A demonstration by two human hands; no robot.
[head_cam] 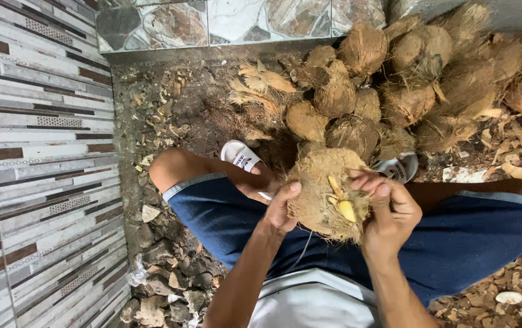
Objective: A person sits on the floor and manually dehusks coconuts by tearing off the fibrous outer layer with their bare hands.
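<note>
A brown fibrous coconut (318,182) with a yellow sprout (346,209) on it is held between both hands above my lap. My left hand (280,209) grips its left side, thumb pressed on the husk. My right hand (388,209) clasps its right side, with fingers curled over the fibres next to the sprout. I sit in blue shorts (224,222) with knees spread and white sandals (241,155) on my feet.
A pile of several husked coconuts (406,79) lies on the dirt ahead of my feet. Loose husk strips (261,85) and stone rubble (164,285) cover the ground. A striped tiled wall (36,164) stands at left, a stone-patterned wall (224,21) behind.
</note>
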